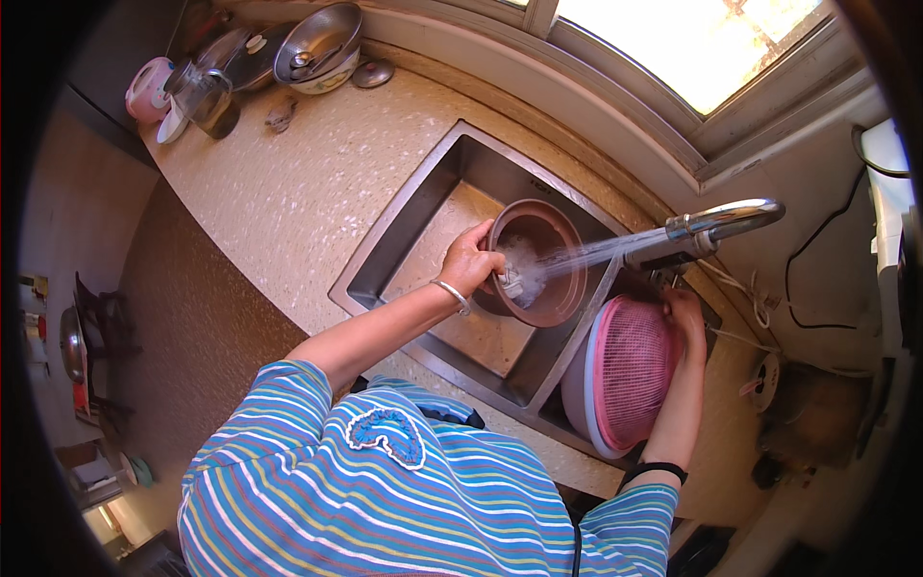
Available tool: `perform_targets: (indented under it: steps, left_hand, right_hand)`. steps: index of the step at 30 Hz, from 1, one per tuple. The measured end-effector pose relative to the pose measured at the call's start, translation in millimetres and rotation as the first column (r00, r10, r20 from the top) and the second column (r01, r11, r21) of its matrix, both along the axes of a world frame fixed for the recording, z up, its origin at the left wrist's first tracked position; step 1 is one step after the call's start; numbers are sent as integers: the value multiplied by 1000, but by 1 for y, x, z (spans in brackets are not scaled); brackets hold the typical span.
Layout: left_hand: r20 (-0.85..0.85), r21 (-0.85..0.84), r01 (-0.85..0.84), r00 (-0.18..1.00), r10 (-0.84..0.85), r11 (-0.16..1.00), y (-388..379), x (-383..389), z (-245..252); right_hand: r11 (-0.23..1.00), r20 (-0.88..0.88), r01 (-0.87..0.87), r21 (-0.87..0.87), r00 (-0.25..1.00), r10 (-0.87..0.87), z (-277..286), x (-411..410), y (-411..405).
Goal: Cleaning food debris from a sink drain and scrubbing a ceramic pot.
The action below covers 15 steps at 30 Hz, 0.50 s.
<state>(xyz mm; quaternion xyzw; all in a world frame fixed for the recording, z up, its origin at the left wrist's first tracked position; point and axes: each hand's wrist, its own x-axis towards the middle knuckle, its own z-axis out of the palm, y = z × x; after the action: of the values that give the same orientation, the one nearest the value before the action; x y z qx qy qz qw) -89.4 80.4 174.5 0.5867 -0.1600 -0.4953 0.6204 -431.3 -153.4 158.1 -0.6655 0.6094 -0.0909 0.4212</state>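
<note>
My left hand (pixel 470 261) grips the near-left rim of a brown pot (pixel 570 288) and tilts it over the larger basin of a stainless-steel sink (pixel 436 238). Water streams from a chrome faucet (pixel 728 214) into the pot and foams around a pale item (pixel 512 280) at the bottom, too blurred to name. Beside the faucet base, past the right edge of a pink mesh basket (pixel 634 360), is my right hand (pixel 681 310). Its fingertips are partly hidden, so its hold cannot be seen. The basket leans against a pale basin (pixel 583 375) in the smaller sink bowl.
At the counter's far left stand a glass jug (pixel 205 101), a pink appliance (pixel 149 90) and a metal colander (pixel 317 43) holding utensils, stacked on a patterned bowl (pixel 328 79). A crumpled cloth (pixel 281 115) and a metal lid (pixel 373 73) lie nearby. Cables (pixel 793 274) hang at right.
</note>
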Motion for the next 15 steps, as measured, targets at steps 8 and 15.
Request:
perform_targets:
  steps: [8,15]
  left_hand:
    - [0,-12,36,999,-36,999,12,-2,0]
    - [-35,-44,64,997,-66,997,70,47,46]
  right_hand:
    - [869,547,208,449,705,-451,40,-16,6]
    - [996,468,67,56,879,-85,51,69,129]
